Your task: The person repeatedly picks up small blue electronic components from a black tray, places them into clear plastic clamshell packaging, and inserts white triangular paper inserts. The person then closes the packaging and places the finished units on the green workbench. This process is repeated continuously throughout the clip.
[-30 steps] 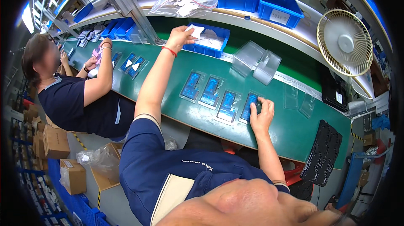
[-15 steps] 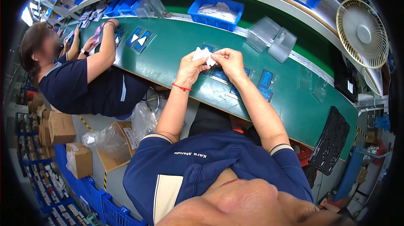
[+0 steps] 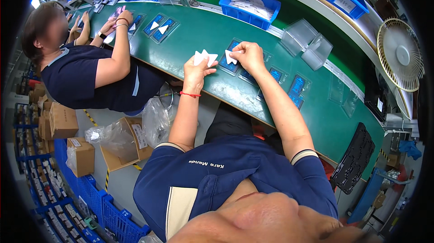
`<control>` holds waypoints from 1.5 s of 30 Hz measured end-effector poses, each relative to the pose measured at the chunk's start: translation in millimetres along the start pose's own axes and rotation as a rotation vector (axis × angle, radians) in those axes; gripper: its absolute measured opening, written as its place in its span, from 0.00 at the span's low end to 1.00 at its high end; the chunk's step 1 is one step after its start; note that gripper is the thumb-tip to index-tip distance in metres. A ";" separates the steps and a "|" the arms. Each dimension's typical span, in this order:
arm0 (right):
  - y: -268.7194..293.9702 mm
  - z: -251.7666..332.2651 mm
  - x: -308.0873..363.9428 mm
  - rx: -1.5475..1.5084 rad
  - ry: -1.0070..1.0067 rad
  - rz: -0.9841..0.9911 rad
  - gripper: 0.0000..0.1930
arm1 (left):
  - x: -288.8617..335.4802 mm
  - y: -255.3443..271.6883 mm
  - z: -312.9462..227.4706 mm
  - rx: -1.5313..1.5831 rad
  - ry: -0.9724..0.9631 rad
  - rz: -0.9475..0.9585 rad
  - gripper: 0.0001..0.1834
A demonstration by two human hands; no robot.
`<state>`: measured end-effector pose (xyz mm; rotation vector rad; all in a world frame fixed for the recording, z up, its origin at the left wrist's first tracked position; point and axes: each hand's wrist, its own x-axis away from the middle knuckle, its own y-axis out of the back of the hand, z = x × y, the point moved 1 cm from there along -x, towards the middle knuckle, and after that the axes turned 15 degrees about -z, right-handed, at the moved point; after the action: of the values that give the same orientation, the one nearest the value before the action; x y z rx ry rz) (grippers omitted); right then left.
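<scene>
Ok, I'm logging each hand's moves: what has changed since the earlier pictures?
The left hand drew back from the blue bin, holding white triangles. The right hand came off the rightmost blue pack, moved left to meet it, then parted, holding a white triangle over the leftmost pack. Bin and packs stayed put.

Person wore navy short-slv shirt (image 3: 257, 159), open at neck; cream trim (image 3: 304, 155) on slv edges, cream panel (image 3: 181, 204) on L side of chest, small white lettering (image 3: 206, 164) across front. Red cord bracelet (image 3: 190, 94), L wrist (image 3: 192, 88). Trousers (image 3: 229, 125) were blk.
</scene>
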<state>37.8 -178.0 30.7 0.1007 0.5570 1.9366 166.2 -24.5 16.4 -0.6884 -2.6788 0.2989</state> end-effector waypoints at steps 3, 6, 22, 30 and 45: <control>1.9 1.8 -2.1 0.218 0.106 -0.053 0.11 | 0.0 1.7 4.4 0.009 0.008 0.010 0.12; 8.7 8.1 -0.9 0.371 0.098 -0.080 0.15 | 2.4 0.8 5.6 -0.003 0.005 0.009 0.12; 67.7 -14.3 54.3 -0.184 -0.061 0.083 0.09 | 47.3 -55.8 24.8 -0.170 0.043 0.315 0.10; 123.2 -32.0 104.7 0.520 0.760 -0.217 0.08 | 56.5 -69.0 40.2 -0.157 0.132 0.441 0.09; 182.4 -57.7 137.2 0.548 0.657 -0.506 0.10 | 8.2 -150.0 8.3 -0.570 -1.060 0.477 0.12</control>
<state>-193.6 -134.7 32.2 -0.3166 1.3954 1.2541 92.8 -150.2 54.3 -1.7538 -3.5882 -0.0318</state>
